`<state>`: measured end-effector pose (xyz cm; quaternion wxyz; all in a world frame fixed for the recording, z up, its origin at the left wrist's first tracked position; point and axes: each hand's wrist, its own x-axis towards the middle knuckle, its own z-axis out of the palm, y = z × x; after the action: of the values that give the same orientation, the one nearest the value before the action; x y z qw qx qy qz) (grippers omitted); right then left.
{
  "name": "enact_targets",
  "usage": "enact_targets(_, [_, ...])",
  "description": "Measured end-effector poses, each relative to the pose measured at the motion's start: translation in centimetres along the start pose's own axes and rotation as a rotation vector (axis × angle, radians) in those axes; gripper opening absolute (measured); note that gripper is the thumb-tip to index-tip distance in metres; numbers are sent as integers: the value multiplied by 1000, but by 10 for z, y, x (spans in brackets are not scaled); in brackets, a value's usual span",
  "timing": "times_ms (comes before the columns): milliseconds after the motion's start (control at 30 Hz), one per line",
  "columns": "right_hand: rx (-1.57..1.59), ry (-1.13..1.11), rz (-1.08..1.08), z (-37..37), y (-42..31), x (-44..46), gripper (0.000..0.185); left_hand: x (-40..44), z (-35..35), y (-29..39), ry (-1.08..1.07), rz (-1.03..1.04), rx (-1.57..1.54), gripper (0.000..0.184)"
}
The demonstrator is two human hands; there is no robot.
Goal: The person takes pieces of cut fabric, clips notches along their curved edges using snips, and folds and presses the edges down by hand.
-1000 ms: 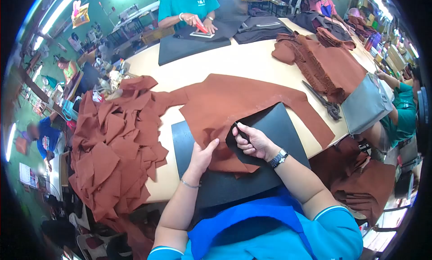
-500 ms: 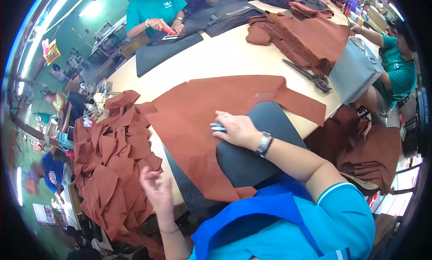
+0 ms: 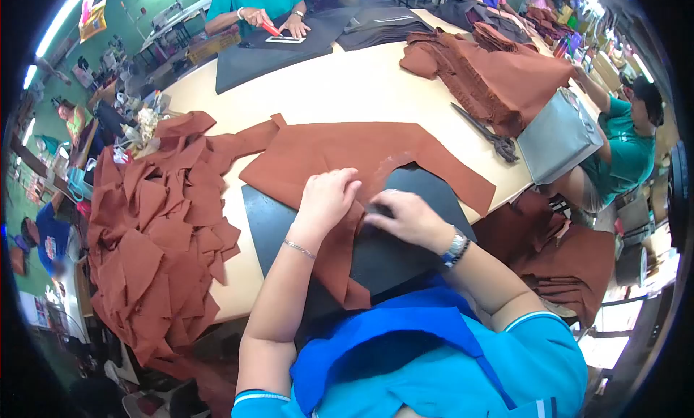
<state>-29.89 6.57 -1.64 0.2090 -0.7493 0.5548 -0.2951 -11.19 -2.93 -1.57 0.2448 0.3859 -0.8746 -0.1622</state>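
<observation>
A flat, cut piece of brown fabric (image 3: 325,147) lies over a dark board (image 3: 405,255) in front of me, with faint pale marks near its curved edge. My left hand (image 3: 329,199) rests on the fabric, fingers curled together at its inner edge. They appear to pinch the cloth, which bunches slightly beside them. Close by on the right, my right hand (image 3: 412,219) hovers by the same edge above the board. Its fingers are bent inward and partly blurred; whatever they hold is hidden.
Loose brown scraps (image 3: 166,237) heap up at the left. Dark shears (image 3: 491,136) lie near a stack of brown fabric (image 3: 513,67). A grey panel (image 3: 560,139) stands at the right edge by a co-worker (image 3: 629,143). Across the table, another co-worker's hands work over black fabric (image 3: 267,64).
My left hand has come from above the scraps onto the brown fabric. My right hand has moved slightly right and down; the light-blue item at its fingers no longer shows. The fabric's lower strip has shifted.
</observation>
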Motion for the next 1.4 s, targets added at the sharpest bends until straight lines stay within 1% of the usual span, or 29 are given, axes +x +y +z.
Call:
enact_targets(33, [167,-18,155,-12,1,-3,35,0,5,-2,-4,-9,74,28])
enact_targets(67, [321,-11,313,-17,11,-5,36,-4,10,2,104,3,159,32])
enact_targets(100, [477,3,472,-19,22,-7,38,-5,13,2,143,32,169,29])
enact_targets(133, [636,-11,552,-24,29,-9,39,-5,17,2,181,64,180,26])
enact_targets(167, [787,4,629,-25,34,-10,38,-6,21,2,218,95,190,23])
enact_targets(233, [1090,37,770,-28,39,-9,37,-8,28,0,163,101,146,18])
enact_targets(267, [1129,60,808,-28,38,-7,36,-8,31,-2,136,107,126,16])
enact_targets(367, [1359,17,880,-31,46,-4,36,-10,37,-4,190,55,78,13])
enact_targets(467, [1450,-113,880,-29,53,3,36,-11,34,-5,248,22,0,12])
enact_targets(567, [1482,-144,901,-29,56,15,37,-11,34,-6,263,23,-3,11])
enact_targets(600, [1480,-116,918,-28,55,18,37,-12,33,-6,258,23,-1,11])
enact_targets(833, [1458,-147,906,-23,63,31,35,-12,34,-7,266,53,11,12])
enact_targets(1000, [1372,-122,855,-20,66,26,35,-12,34,-8,260,52,16,13])
enact_targets(1200, [1427,-136,950,-28,60,24,35,-12,34,-8,266,47,13,13])
enact_targets(1300, [1458,-121,943,-25,62,32,35,-12,33,-8,259,51,20,13])
enact_targets(1400, [1413,-111,890,-20,69,29,35,-12,34,-8,239,36,29,12])
